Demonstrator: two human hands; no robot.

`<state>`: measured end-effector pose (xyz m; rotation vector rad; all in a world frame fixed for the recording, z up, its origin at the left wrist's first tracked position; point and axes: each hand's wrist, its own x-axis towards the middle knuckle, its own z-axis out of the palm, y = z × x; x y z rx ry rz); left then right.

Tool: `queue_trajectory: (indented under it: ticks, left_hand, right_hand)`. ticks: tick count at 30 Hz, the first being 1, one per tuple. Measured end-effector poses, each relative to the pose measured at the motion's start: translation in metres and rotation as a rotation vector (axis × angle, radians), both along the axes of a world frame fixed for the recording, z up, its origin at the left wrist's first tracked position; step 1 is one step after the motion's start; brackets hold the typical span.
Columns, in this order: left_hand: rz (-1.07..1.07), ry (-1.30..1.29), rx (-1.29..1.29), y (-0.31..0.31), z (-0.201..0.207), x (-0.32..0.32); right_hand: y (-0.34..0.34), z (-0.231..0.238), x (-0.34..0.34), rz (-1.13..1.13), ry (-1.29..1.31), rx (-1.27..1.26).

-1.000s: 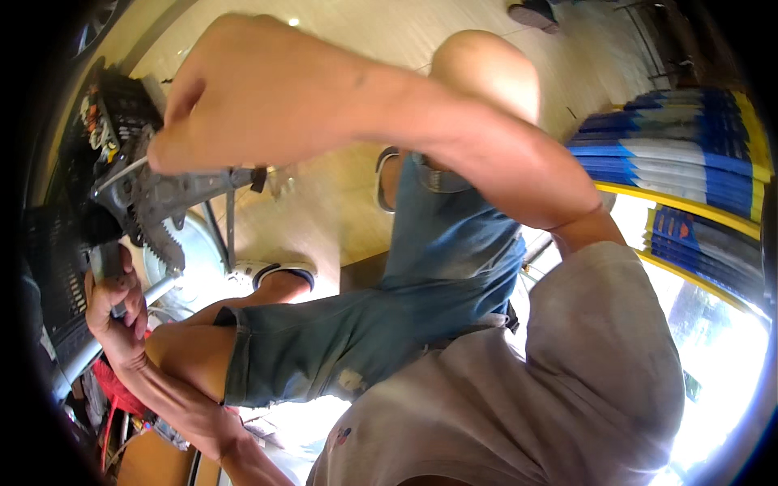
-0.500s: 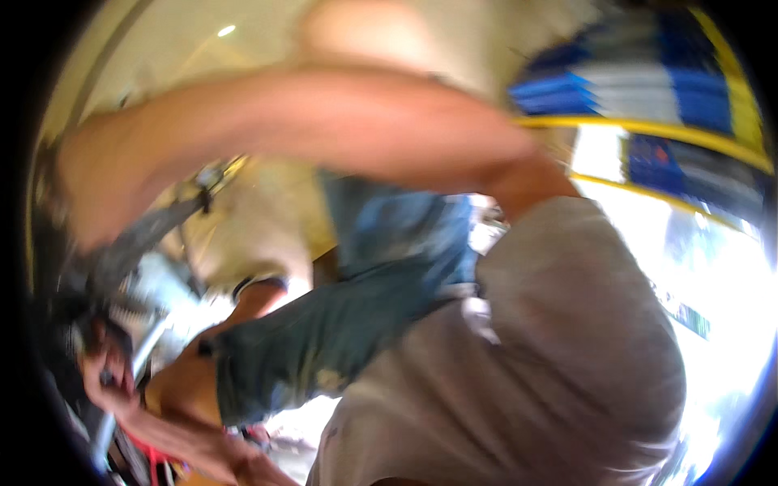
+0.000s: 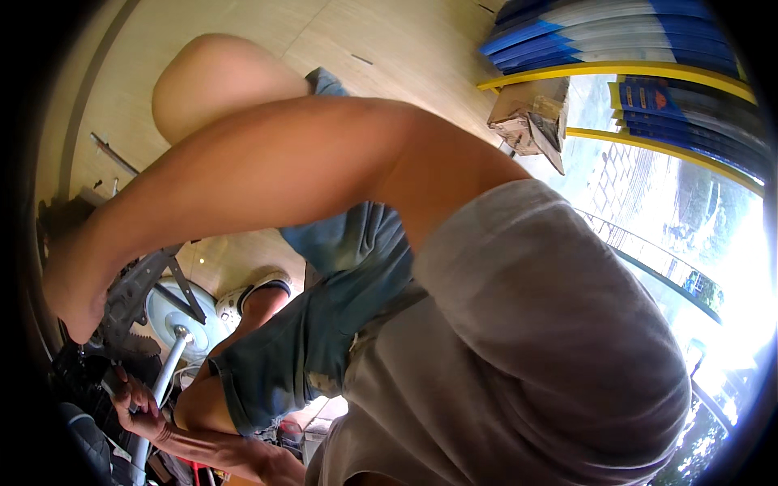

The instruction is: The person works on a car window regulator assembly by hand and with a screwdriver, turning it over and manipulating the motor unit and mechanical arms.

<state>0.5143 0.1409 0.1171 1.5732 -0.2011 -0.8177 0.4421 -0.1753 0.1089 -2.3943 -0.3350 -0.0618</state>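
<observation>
My right arm reaches across the upper part of the view, and my right hand (image 3: 79, 283) is at the far left rim. Its fingers are mostly hidden in shadow, beside a dark metal mechanism (image 3: 134, 296) with flat arms and a toothed edge. Lower down, my left hand (image 3: 139, 407) is closed, fingers wrapped round a dark, narrow piece I cannot make out, just below the toothed part. A pale metal pole (image 3: 168, 371) rises from a round light-blue base (image 3: 182, 312) close to my left hand.
Blue and white packs (image 3: 616, 36) lie stacked on a yellow-edged rack (image 3: 648, 73) at the upper right, with a torn cardboard box (image 3: 531, 117) beside it. A dark rod (image 3: 113, 154) lies on the tiled floor (image 3: 389, 36). Dark clutter and red parts crowd the lower left.
The view has shifted and become sharper. My right hand appears lower at the left rim, beside the toothed mechanism. My left hand remains closed near the pole.
</observation>
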Motion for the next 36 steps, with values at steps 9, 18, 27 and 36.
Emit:
queue_trajectory:
  ticks: [9,18,27,36]
  left_hand:
    - [-0.055,0.024,-0.019,0.009,-0.004,-0.005]
    - [-0.015,-0.028,0.018,-0.014,0.003,-0.025]
    - [-0.051,0.028,-0.007,-0.011,0.007,-0.022]
    - [-0.029,0.002,-0.009,-0.014,0.015,-0.014]
  right_hand:
    - [-0.013,0.005,-0.029,0.038,0.183,0.33]
    - [-0.011,0.001,-0.039,-0.004,0.086,0.161]
    - [-0.01,-0.001,-0.037,-0.106,0.074,0.129]
    - [-0.018,0.005,-0.041,-0.106,-0.015,0.158]
